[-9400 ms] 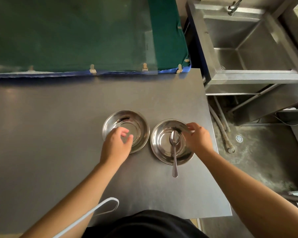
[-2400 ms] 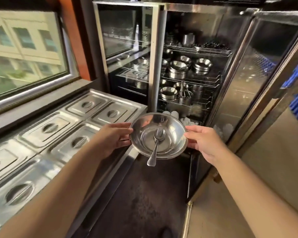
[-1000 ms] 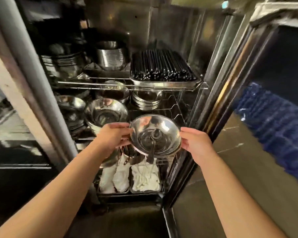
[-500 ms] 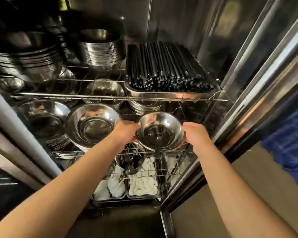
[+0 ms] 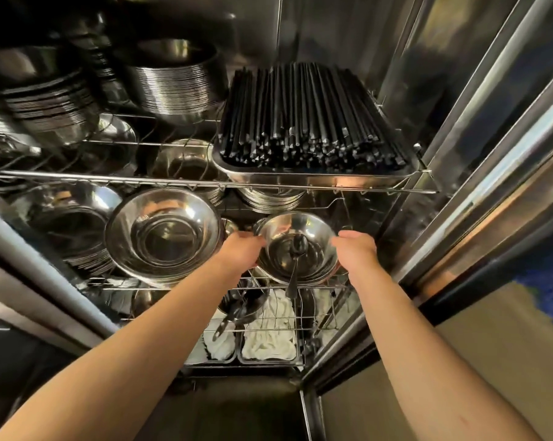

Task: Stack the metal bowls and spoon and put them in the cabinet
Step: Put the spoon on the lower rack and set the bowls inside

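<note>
I hold the stacked metal bowls [image 5: 313,237] between both hands, over the right end of the cabinet's middle wire shelf [image 5: 326,286]. The spoon [image 5: 296,262] lies inside them, its handle sticking out over the near rim. My left hand [image 5: 238,249] grips the left rim and my right hand [image 5: 354,249] grips the right rim. Whether the bowls touch the shelf I cannot tell.
A larger stack of steel bowls [image 5: 162,233] sits just left on the same shelf. Above, a steel tray of black chopsticks [image 5: 300,122] and stacked plates [image 5: 173,84] fill the upper shelf. White cloths [image 5: 269,342] lie in trays below. The open cabinet door frame [image 5: 459,186] stands right.
I have pushed the stacked bowls with the spoon farther into the cabinet, down toward the middle wire shelf, and the camera has moved closer. Both hands keep their hold on the rims.
</note>
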`<state>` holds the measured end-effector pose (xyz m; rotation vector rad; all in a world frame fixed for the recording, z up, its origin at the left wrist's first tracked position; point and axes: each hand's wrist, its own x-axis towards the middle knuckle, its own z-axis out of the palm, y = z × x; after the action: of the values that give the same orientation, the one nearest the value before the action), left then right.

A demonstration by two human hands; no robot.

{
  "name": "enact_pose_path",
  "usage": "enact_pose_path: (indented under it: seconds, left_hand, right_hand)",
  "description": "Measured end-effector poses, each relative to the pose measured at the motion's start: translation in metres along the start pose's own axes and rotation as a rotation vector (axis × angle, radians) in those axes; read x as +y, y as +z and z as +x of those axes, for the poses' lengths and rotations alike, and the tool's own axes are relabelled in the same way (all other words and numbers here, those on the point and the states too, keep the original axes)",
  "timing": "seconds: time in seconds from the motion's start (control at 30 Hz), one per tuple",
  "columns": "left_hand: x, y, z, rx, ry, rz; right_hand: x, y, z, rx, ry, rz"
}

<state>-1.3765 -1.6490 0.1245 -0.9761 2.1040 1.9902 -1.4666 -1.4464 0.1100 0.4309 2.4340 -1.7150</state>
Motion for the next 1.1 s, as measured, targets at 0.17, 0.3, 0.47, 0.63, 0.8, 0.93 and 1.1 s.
enact_pose_path:
  seconds: [0.17,0.3,0.47,0.63,0.8,0.93,1.1]
  left_hand:
    - [-0.007,0.0,0.009,-0.039,-0.001,0.004]
    - [-0.012,-0.001,0.014,-0.046,0.013,-0.046]
    - [-0.018,-0.001,0.019,-0.075,0.029,-0.097]
    - [-0.021,0.0,0.021,-0.104,0.04,-0.118]
    - [-0.026,-0.001,0.017,-0.094,0.092,-0.021]
    - [-0.037,-0.007,0.005,-0.075,0.226,0.251]
    - [-0.056,-0.016,-0.017,-0.042,0.448,0.548]
  right_hand:
    - [0.005,0.004,0.006,-0.01,-0.007,-0.078]
    - [0.004,0.005,0.004,0.006,-0.041,-0.145]
    - [0.006,0.003,0.001,-0.014,-0.089,-0.257]
    - [0.003,0.002,-0.006,-0.014,-0.13,-0.371]
    - [-0.001,0.0,-0.017,-0.022,-0.252,-0.512]
    - [-0.005,0.007,-0.032,-0.058,-0.444,-0.615]
    - [-0.005,0.023,-0.048,-0.172,-0.566,-0.752]
